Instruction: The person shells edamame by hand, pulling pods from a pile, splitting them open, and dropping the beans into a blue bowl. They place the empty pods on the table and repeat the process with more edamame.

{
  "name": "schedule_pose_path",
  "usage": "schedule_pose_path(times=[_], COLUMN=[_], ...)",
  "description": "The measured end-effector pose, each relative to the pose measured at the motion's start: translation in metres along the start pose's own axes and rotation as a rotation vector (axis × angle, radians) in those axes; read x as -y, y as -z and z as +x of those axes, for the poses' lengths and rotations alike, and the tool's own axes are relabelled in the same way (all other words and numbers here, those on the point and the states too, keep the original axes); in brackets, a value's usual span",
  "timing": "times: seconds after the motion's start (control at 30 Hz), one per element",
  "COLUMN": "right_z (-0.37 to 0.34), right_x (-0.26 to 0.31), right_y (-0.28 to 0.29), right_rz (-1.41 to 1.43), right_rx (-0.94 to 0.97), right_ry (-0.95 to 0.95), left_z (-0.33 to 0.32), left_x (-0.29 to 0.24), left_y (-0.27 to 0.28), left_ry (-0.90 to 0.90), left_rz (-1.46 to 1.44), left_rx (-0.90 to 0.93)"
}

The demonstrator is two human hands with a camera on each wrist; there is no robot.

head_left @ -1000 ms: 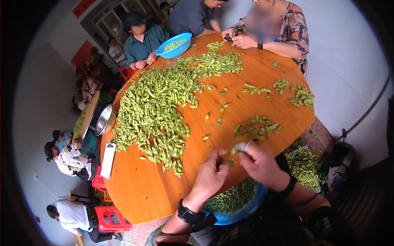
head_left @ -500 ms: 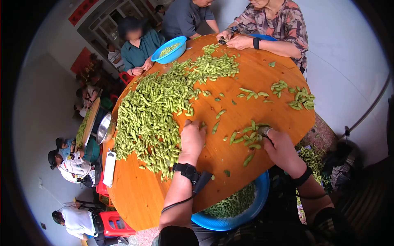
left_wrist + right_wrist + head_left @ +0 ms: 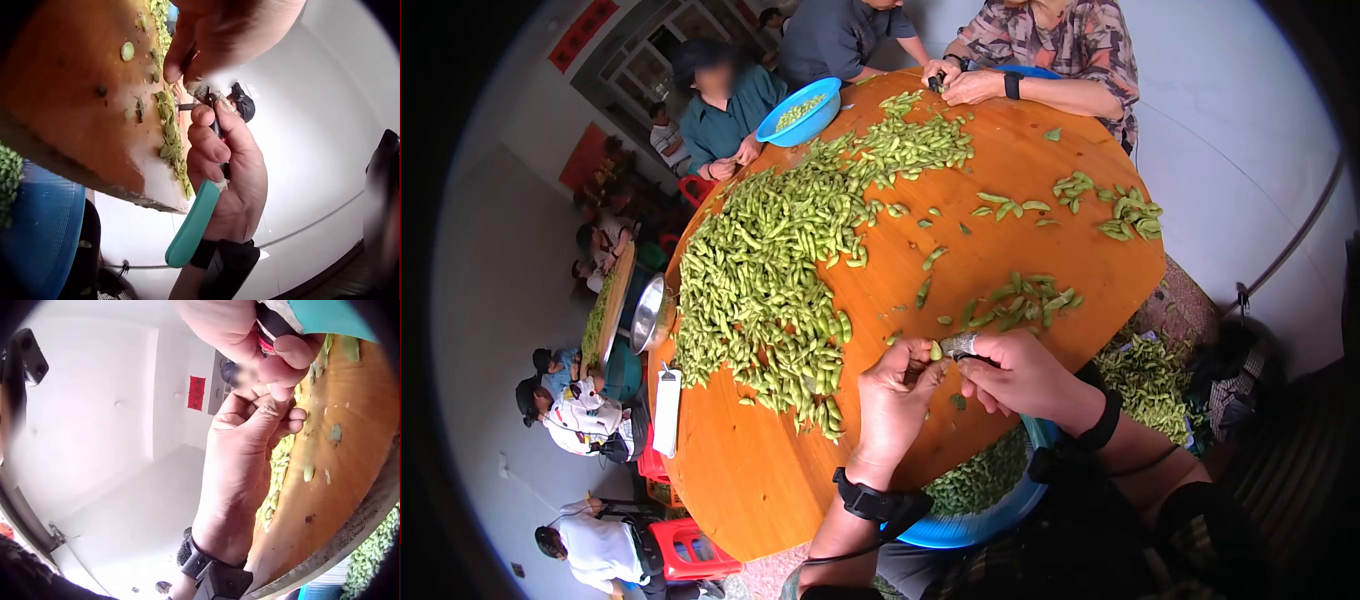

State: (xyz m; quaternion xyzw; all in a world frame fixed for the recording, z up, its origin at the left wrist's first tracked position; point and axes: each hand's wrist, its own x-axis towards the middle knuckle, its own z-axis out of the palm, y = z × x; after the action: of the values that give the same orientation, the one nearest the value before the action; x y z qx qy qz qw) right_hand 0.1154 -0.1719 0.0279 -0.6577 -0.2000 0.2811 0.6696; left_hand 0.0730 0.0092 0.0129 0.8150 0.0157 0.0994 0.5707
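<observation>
Over the near edge of the wooden table (image 3: 790, 480), both hands meet at the fingertips. The left hand (image 3: 897, 405) (image 3: 244, 31) (image 3: 232, 462) pinches a green pod (image 3: 936, 351) between thumb and fingers. Curled fingers of the right hand (image 3: 1035, 375) (image 3: 234, 165) (image 3: 225, 322) grip a tool with a teal handle (image 3: 192, 226) (image 3: 334, 317); its working end is hidden or blurred. Pale wrapping shows around a right fingertip. A large heap of pods (image 3: 760, 270) lies left of the hands, a smaller group (image 3: 1030, 300) just beyond them.
Below the table edge sits a blue basin (image 3: 1032, 480) of shelled green beans (image 3: 975, 485). More pods (image 3: 1145, 385) lie on the floor at right. Across the table are seated people and a blue bowl (image 3: 820, 112). A white clipboard (image 3: 666, 412) stands at the left edge.
The left hand has come back from the heap's edge toward the body, a pod now in its fingers. The right hand has moved from the small pod group to meet it.
</observation>
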Motion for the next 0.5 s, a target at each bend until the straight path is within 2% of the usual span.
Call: schedule_pose_path(times=[0.1, 0.17, 0.5], right_z=[-0.002, -0.003, 0.001], right_x=[-0.004, -0.004, -0.015], right_y=[-0.006, -0.009, -0.019], right_rz=[-0.019, -0.065, -0.052], right_rx=[0.006, 0.005, -0.014], right_ry=[0.005, 0.002, -0.068], left_z=[-0.008, -0.01, -0.014], left_x=[0.006, 0.017, 0.02], left_y=[0.001, 0.0, 0.006], left_ry=[-0.039, -0.138, -0.169], left_rz=[0.031, 0.0, 0.032], left_rx=[-0.003, 0.001, 0.046])
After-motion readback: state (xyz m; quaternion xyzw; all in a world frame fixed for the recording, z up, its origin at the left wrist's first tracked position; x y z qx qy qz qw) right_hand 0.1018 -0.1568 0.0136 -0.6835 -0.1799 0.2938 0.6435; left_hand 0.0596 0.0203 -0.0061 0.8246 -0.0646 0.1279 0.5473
